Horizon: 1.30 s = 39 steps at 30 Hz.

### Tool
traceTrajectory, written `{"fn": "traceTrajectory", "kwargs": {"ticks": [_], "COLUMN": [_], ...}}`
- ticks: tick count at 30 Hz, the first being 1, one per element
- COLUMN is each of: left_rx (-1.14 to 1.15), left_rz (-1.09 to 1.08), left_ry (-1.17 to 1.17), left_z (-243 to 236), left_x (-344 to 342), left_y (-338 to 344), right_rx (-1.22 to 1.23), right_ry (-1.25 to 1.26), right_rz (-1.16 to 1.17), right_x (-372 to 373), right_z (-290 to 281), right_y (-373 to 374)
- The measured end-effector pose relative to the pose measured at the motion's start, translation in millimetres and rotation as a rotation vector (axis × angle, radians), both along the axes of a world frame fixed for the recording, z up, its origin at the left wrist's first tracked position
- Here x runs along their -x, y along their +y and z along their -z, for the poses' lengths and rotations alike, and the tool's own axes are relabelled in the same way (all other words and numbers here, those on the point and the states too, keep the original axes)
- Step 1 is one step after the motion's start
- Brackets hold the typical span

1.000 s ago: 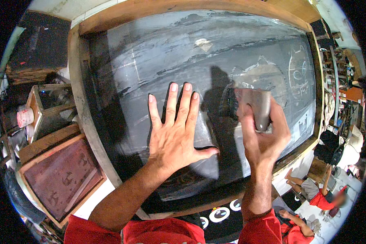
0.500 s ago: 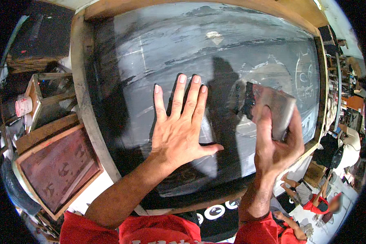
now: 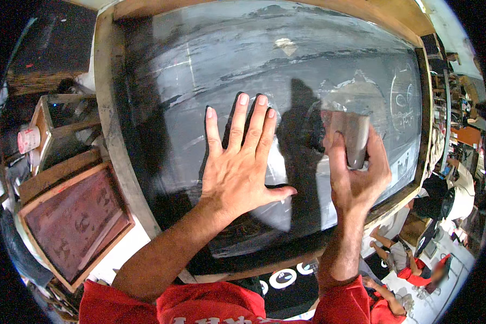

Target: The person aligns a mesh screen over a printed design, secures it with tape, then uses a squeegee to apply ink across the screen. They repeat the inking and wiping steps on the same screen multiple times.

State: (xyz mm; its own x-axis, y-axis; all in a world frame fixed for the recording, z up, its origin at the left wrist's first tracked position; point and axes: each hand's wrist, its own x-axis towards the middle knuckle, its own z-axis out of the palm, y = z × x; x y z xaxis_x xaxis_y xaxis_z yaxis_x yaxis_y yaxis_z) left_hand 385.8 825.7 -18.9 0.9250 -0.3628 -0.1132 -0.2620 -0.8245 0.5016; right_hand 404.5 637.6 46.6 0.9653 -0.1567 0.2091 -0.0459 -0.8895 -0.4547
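Note:
A large wooden-framed screen [image 3: 125, 162] with a dark, grey-smeared surface lies before me. My left hand [image 3: 237, 156] rests flat on its middle, fingers spread and thumb out to the right, holding nothing. To the right of it, my right hand [image 3: 359, 175] grips a smooth grey block [image 3: 355, 135], thumb on the near side and fingers wrapped round the right. Motion blurs the block's far end, which is over the dark surface; its exact kind does not show. Pale outlines [image 3: 402, 102] mark the surface beyond it. A dark shadow falls between my hands.
At the left lean a smaller wooden frame with a reddish-brown panel [image 3: 78, 218] and a wooden box [image 3: 67, 124] beside a pink-and-white tub [image 3: 29, 139]. A black cloth with white eye-like prints [image 3: 283, 278] lies under the near edge. People in red [image 3: 424, 270] are at lower right.
My right hand has shifted slightly left with the grey block, which is now turned more upright. My left hand stays flat in nearly the same place.

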Motion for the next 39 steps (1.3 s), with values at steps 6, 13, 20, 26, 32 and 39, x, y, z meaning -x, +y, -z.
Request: {"fn": "traceTrajectory", "kwargs": {"ticks": [6,13,20,26,32,39], "left_rx": [-0.023,-0.025,-0.017,-0.020,-0.023,-0.017], "left_rz": [-0.006,-0.006,-0.012,-0.009,-0.013,-0.016], "left_ry": [-0.005,-0.011,-0.036,-0.035,-0.026,-0.039], "left_z": [0,1,3,3,3,3], "left_x": [-1,-1,-1,-1,-1,-1], "left_y": [1,0,0,0,-1,-1], "right_rx": [-0.008,-0.011,-0.239,-0.111,0.051,0.119], "right_ry": [-0.032,0.010,-0.069,-0.072,-0.072,-0.149], "right_rz": [-0.003,-0.033,0.047,-0.010,0.062,0.100], "right_x": [2,-1,3,8,14,0], "right_z": [4,-11,-39,-9,7,18], "right_y": [-2,0,-1,-5,0,8]}}
